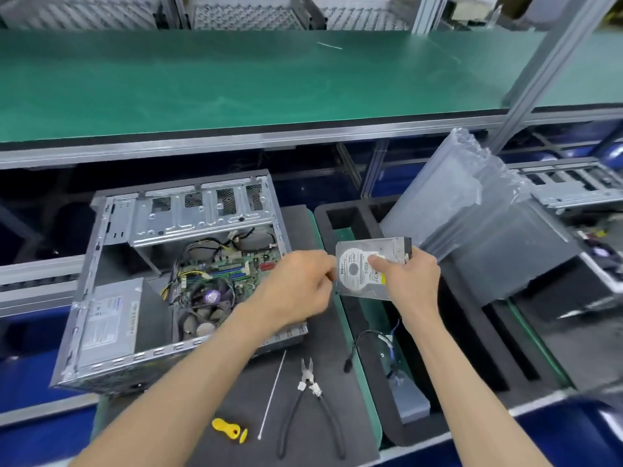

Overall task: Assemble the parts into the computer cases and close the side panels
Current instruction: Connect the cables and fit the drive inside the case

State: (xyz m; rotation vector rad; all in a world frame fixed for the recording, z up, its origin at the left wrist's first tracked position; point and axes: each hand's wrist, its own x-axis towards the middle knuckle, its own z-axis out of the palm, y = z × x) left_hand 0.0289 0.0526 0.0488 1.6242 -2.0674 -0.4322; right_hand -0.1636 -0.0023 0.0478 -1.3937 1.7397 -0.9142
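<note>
Centre right of the frame: my right hand grips the hard drive, thumb pressed on its label, held above the foam tray. My left hand meets the drive's left edge with fingers curled; whether it pinches the drive I cannot tell. The open computer case lies to the left of the drive, its drive cage at upper left. The drive's long axis runs up-frame, so I judge the left hand nearer the case.

On the dark foam surface: black-handled pliers, white cable tie, small yellow tool. Above: green-topped shelf.
</note>
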